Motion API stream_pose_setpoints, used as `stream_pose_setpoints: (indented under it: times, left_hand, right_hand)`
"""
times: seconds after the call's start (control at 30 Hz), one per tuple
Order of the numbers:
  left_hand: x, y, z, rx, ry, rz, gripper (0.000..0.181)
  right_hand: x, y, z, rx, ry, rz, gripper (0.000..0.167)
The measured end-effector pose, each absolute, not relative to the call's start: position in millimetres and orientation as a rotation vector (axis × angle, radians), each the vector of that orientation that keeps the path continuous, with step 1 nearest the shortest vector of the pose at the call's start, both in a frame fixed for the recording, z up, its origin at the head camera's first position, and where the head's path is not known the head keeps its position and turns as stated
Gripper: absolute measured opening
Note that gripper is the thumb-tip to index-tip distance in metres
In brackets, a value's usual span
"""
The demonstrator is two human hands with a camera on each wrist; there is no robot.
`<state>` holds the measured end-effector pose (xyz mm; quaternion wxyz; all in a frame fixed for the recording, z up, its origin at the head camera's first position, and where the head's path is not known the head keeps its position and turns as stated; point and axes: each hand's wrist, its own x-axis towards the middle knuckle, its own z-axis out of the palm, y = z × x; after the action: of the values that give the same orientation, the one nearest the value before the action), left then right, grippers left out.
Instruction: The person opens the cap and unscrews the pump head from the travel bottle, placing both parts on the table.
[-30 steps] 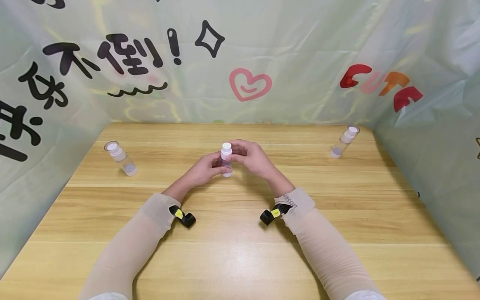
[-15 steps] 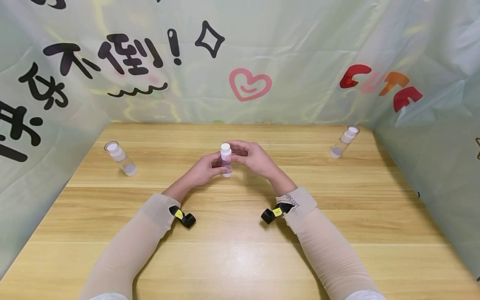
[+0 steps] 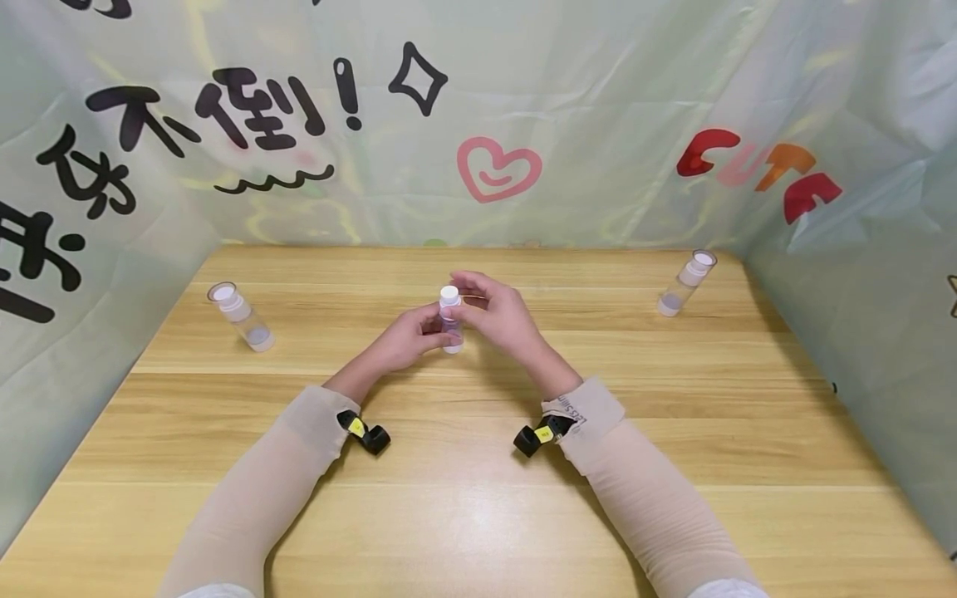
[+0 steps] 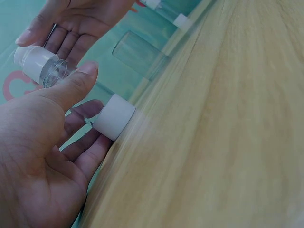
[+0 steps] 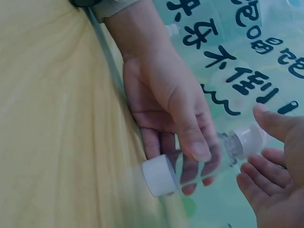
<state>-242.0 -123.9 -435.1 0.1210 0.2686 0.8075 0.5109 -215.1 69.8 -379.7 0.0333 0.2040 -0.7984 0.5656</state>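
Note:
In the head view, a small clear bottle with a white collar and top stands upright at mid-table. My left hand grips its lower body, with the thumb across the front. The white base shows below those fingers in the left wrist view. Around the white top, my right hand lies loosely, thumb on the near side and fingers spread behind. In the right wrist view, the right hand's fingers look apart from the white top. A clear cylinder stands on the table beyond the bottle.
Similar clear bottles with white collars and clear covers stand on the wooden table: a left bottle and a right bottle. A printed pale green curtain encloses the back and sides.
My right hand has loosened and spread its fingers, and its thumb has shifted left across the bottle's collar. The left hand and bottle stay in place.

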Motion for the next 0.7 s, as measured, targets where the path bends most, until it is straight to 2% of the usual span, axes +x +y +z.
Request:
stream_pose_setpoints:
  times: [0.3,0.53,0.7]
  left_hand:
    - [-241.1,-124.2,-435.3,0.785,2.357,1.507,0.037]
    - [-240.7,-122.8,-433.7,0.778,2.36,1.494,0.036]
    - [-226.9,-120.3,-412.1,0.78,2.363,1.478,0.034]
  right_hand:
    - [-207.2,56.0,-385.8,0.552,-2.457,1.505,0.057]
    - [-202.9,49.3,-387.1,0.501,-2.444,1.391,0.042]
    - [-202.8,49.5,-386.5,0.485,-2.463,1.388,0.036]
